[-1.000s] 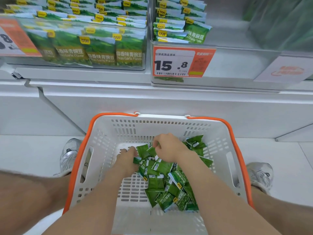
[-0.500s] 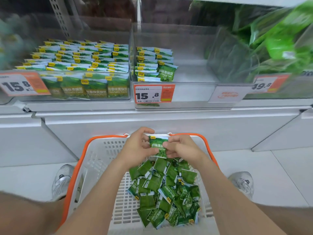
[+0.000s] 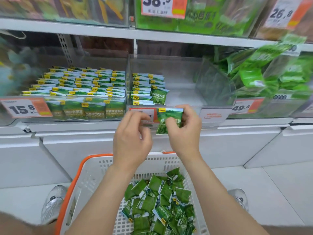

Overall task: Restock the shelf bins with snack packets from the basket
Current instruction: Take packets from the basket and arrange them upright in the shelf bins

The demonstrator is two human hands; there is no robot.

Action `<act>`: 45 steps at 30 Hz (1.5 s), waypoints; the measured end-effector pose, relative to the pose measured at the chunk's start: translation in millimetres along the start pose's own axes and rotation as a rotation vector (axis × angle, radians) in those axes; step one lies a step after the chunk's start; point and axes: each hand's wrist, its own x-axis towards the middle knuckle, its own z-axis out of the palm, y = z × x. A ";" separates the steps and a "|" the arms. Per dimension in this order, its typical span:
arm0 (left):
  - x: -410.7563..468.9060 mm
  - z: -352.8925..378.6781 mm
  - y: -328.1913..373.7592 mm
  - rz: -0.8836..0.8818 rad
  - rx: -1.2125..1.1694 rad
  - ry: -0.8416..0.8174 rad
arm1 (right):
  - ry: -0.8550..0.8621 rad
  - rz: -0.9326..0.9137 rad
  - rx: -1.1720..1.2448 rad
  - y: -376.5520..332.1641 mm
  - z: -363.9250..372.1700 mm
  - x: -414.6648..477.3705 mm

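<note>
- The right hand (image 3: pixel 183 131) pinches one green snack packet (image 3: pixel 169 119) between thumb and fingertips, holding it upright in front of the orange price tag (image 3: pixel 142 114) on the middle bin's front wall.
- Half a second ago both hands gripped this packet just above the basket; now only the right holds it, raised to shelf height.
- The left hand (image 3: pixel 132 138) has let go and hangs just beside the packet, fingers loosely curled and empty, not touching it.
- The middle bin (image 3: pixel 183 97) behind the packet holds a short stack of matching packets (image 3: pixel 147 89) at its left side; the rest of its floor is bare.
- The left bin (image 3: pixel 76 102) is packed with rows of garlic-flavour packets.
- Below the forearms, the white basket (image 3: pixel 94 175) with its orange rim holds a loose heap of green packets (image 3: pixel 159 202), as before.
</note>
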 end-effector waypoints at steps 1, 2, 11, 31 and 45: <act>7.1 -2.7 2.6 0.069 0.049 0.058 | 0.063 -0.062 -0.023 -12.7 0.9 9.3; 14.8 -5.5 5.9 0.121 0.083 0.092 | 0.116 -0.114 -0.055 -23.7 1.1 19.8; 54.1 -2.2 4.2 0.245 0.480 -0.353 | -0.207 0.049 -0.744 -11.2 14.4 130.5; 45.0 27.2 -16.6 0.257 0.470 -0.135 | -0.662 0.561 -0.945 32.1 76.6 198.6; 43.7 27.7 -15.5 0.232 0.473 -0.121 | -0.546 0.369 -1.060 35.6 72.3 190.4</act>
